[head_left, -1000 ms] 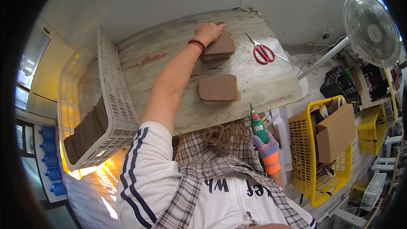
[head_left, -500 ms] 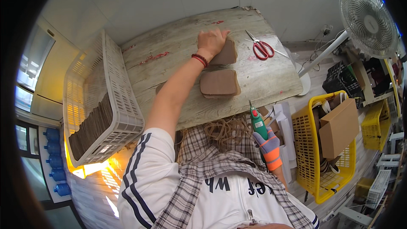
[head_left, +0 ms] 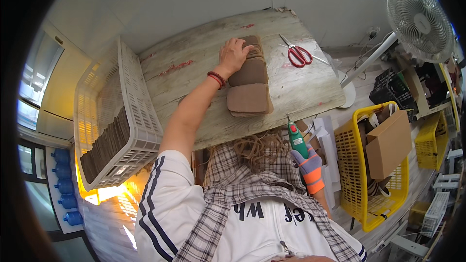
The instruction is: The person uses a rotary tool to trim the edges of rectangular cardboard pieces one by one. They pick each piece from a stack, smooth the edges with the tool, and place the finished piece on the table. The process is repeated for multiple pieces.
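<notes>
On the table (head_left: 189, 80), flat brown pads with rounded corners (head_left: 248, 73) lie overlapping in a row. At the near end of the row sits a lighter brown stack (head_left: 247, 99). My bare left hand (head_left: 233, 57), with red bead bracelets on its wrist, curls its fingers over the far pads, whose edges bunch beside the fingertips. Low at the table's front edge, my gloved right hand (head_left: 309, 167) is closed round a green hand-held power tool (head_left: 297, 141) with a red button and a thin metal tip pointing up.
Red-handled scissors (head_left: 299, 56) lie at the table's right. A white crate (head_left: 141, 116) holding many brown pads stands left. Brown strips (head_left: 252, 150) hang at my lap. Right of me are a yellow basket (head_left: 349, 165) with a cardboard box (head_left: 387, 143), and a fan (head_left: 420, 22).
My left hand has moved left and slightly nearer. The far pads now spread toward me and meet the near stack, closing the gap. My right hand keeps the tool in about the same place.
</notes>
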The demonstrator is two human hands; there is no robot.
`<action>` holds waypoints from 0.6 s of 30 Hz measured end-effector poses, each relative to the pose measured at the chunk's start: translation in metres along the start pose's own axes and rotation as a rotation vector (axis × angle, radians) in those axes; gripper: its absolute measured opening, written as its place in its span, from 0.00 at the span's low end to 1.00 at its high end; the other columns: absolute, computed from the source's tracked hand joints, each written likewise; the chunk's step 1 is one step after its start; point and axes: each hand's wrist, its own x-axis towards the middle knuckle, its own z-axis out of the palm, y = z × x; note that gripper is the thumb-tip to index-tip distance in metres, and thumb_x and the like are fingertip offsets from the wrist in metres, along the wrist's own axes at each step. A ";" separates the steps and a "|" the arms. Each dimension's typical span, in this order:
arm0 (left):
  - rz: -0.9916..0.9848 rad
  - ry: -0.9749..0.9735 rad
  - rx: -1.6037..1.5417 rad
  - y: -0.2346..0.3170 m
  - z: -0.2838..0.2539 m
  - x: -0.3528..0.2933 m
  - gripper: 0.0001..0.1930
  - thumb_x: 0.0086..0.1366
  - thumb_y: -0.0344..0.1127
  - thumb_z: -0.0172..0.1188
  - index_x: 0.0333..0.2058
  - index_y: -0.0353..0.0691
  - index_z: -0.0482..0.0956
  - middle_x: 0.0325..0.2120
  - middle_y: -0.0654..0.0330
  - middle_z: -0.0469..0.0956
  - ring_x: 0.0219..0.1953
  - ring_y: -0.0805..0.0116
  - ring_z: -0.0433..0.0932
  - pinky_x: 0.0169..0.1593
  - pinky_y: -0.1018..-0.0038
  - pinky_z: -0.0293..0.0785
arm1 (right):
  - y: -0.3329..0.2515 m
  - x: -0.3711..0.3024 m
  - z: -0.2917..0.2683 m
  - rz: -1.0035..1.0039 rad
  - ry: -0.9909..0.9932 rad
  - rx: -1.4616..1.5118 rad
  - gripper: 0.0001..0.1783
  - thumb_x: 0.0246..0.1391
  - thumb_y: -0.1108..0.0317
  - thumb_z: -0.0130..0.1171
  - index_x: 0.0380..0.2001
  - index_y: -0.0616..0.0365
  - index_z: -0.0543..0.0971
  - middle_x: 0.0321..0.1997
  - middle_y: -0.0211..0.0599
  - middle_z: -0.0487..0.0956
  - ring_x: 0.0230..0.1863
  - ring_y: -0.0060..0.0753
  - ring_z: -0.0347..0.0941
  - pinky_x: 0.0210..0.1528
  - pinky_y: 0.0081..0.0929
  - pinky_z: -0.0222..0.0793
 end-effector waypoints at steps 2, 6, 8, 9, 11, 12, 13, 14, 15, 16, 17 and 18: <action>0.021 0.029 -0.099 -0.004 -0.013 0.001 0.19 0.62 0.49 0.54 0.41 0.40 0.78 0.42 0.56 0.74 0.45 0.54 0.70 0.48 0.60 0.64 | 0.002 0.000 0.002 0.068 -0.017 0.043 0.19 0.48 0.65 0.66 0.42 0.61 0.74 0.25 0.28 0.77 0.21 0.15 0.70 0.22 0.16 0.65; -0.034 -0.001 -0.209 0.020 -0.062 -0.024 0.16 0.60 0.41 0.56 0.43 0.40 0.77 0.46 0.55 0.73 0.51 0.54 0.68 0.54 0.61 0.62 | 0.021 0.004 0.006 -0.036 0.002 0.017 0.18 0.49 0.66 0.65 0.42 0.61 0.74 0.24 0.28 0.77 0.19 0.15 0.69 0.21 0.15 0.64; 0.057 -0.085 -0.141 0.043 -0.081 -0.068 0.17 0.59 0.41 0.57 0.45 0.38 0.76 0.48 0.53 0.71 0.55 0.52 0.65 0.57 0.60 0.59 | 0.019 0.001 0.004 0.023 -0.026 0.012 0.21 0.47 0.61 0.67 0.41 0.60 0.75 0.23 0.30 0.77 0.19 0.16 0.69 0.22 0.18 0.65; 0.112 -0.122 -0.109 0.053 -0.088 -0.086 0.18 0.58 0.40 0.57 0.46 0.38 0.75 0.49 0.52 0.70 0.56 0.52 0.64 0.58 0.60 0.58 | 0.019 0.001 0.004 0.047 -0.015 0.008 0.24 0.45 0.55 0.69 0.40 0.60 0.76 0.22 0.32 0.77 0.19 0.18 0.69 0.23 0.21 0.66; 0.107 -0.214 -0.020 0.067 -0.095 -0.115 0.22 0.57 0.40 0.59 0.49 0.37 0.73 0.52 0.51 0.68 0.59 0.51 0.60 0.60 0.60 0.55 | 0.019 0.002 0.007 0.043 -0.008 -0.004 0.25 0.44 0.54 0.68 0.40 0.60 0.76 0.22 0.34 0.77 0.18 0.20 0.69 0.23 0.22 0.67; 0.102 -0.262 0.022 0.070 -0.094 -0.125 0.24 0.56 0.40 0.60 0.50 0.37 0.71 0.53 0.51 0.67 0.60 0.51 0.59 0.61 0.60 0.54 | 0.019 0.002 0.008 0.044 -0.004 -0.012 0.26 0.44 0.53 0.68 0.40 0.60 0.76 0.22 0.35 0.77 0.18 0.21 0.70 0.23 0.22 0.67; 0.063 -0.285 -0.022 0.067 -0.092 -0.130 0.26 0.55 0.40 0.61 0.51 0.37 0.70 0.53 0.51 0.67 0.61 0.51 0.58 0.62 0.59 0.52 | 0.023 0.003 0.010 -0.004 0.001 -0.053 0.26 0.44 0.52 0.68 0.40 0.59 0.76 0.22 0.35 0.77 0.18 0.22 0.70 0.23 0.23 0.67; 0.023 -0.307 -0.068 0.063 -0.088 -0.133 0.28 0.53 0.41 0.62 0.52 0.37 0.69 0.53 0.51 0.66 0.62 0.51 0.57 0.62 0.59 0.51 | 0.030 0.005 0.012 -0.051 0.007 -0.094 0.27 0.44 0.51 0.68 0.40 0.59 0.76 0.22 0.36 0.77 0.18 0.23 0.70 0.23 0.23 0.67; -0.015 -0.330 -0.114 0.060 -0.086 -0.135 0.29 0.52 0.41 0.63 0.52 0.37 0.68 0.53 0.51 0.66 0.62 0.51 0.56 0.63 0.59 0.50 | 0.034 0.007 0.014 -0.098 0.014 -0.134 0.27 0.44 0.50 0.68 0.41 0.59 0.76 0.22 0.36 0.77 0.18 0.24 0.71 0.23 0.23 0.67; -0.026 -0.326 -0.131 0.061 -0.087 -0.132 0.29 0.50 0.41 0.64 0.50 0.37 0.68 0.51 0.51 0.67 0.61 0.51 0.57 0.62 0.60 0.52 | 0.011 0.003 0.013 -0.010 -0.047 -0.117 0.22 0.47 0.61 0.67 0.39 0.63 0.73 0.23 0.31 0.76 0.19 0.16 0.69 0.20 0.17 0.64; -0.036 -0.322 -0.148 0.063 -0.088 -0.129 0.28 0.49 0.41 0.66 0.48 0.37 0.69 0.49 0.52 0.68 0.59 0.51 0.59 0.61 0.60 0.53 | 0.014 0.003 0.015 -0.047 -0.035 -0.119 0.22 0.47 0.61 0.67 0.40 0.64 0.73 0.23 0.31 0.76 0.19 0.16 0.69 0.20 0.17 0.64; -0.046 -0.318 -0.165 0.065 -0.090 -0.125 0.28 0.47 0.41 0.67 0.46 0.37 0.70 0.47 0.53 0.69 0.58 0.52 0.60 0.60 0.61 0.54 | 0.022 0.004 0.018 -0.085 -0.023 -0.121 0.22 0.47 0.61 0.67 0.40 0.64 0.73 0.23 0.31 0.77 0.19 0.16 0.69 0.20 0.16 0.64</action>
